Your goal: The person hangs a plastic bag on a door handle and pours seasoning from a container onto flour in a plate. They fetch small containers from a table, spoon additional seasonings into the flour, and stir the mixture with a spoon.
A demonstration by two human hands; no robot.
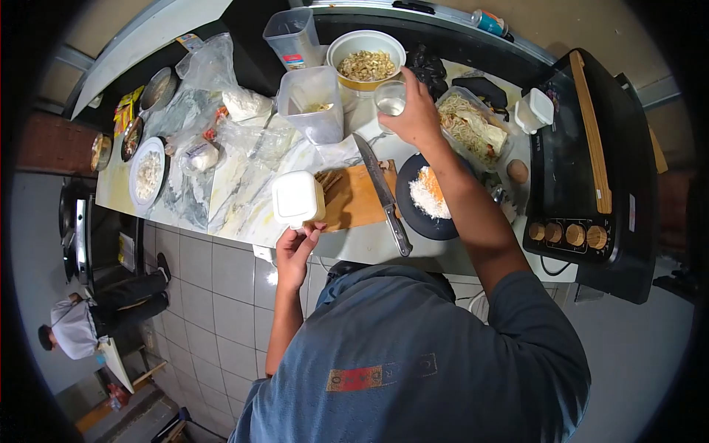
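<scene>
My left hand (297, 249) pinches the near edge of a small square plastic container with a white lid (295, 196), held at the table's front edge. My right hand (415, 111) reaches across and has its fingers round a clear glass (390, 105) with something pale inside. Between my hands, a large kitchen knife (378, 183) lies across a wooden cutting board (351, 203), with brown strips on the board's left end. Beneath my right forearm, a black plate (410, 215) holds white and orange shreds.
A tall clear container (334, 127) and a pot (336, 53) of chopped pieces stand behind. Shredded vegetables fill a clear tub (484, 151) beside an egg (518, 171). A black stove (550, 184) is at right, a white plate (139, 193) at left. Another person (77, 325) stands far left.
</scene>
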